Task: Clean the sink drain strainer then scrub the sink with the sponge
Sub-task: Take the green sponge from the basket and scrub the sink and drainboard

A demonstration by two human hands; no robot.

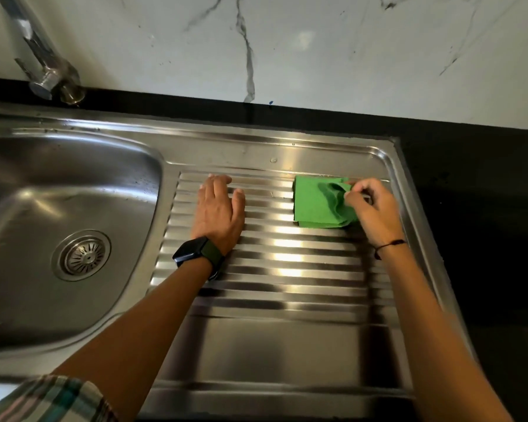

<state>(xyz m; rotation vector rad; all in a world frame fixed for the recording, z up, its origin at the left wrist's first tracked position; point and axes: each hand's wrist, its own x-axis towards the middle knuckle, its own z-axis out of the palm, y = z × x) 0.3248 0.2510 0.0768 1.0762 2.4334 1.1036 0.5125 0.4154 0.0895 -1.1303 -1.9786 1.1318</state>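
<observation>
Sponge [317,202], a thin green pad, lies on the ribbed drainboard [287,269] at its far right end, one corner lifted and pinched between thumb and curled fingers of the right hand [372,208]; the rest of the pad rests flat on the ridges. Left hand [218,205] lies flat, fingers straight and together, palm down on the drainboard, holding nothing, between the sponge and the sink [73,184]. Drain strainer [84,255] sits seated in the basin floor, well to the left of both hands and nearer the person than the sponge. Key relation: strainer lies left of and below the left hand, which is the nearer hand; the right hand with the sponge is well apart from it, across the whole drainboard. Judging by the task, the strainer step looks not yet started, so the next reach likely goes leftward into the basin. Faucet [43,71] stands at the far left rim. Dark counter [470,208] runs right of the drainboard.
</observation>
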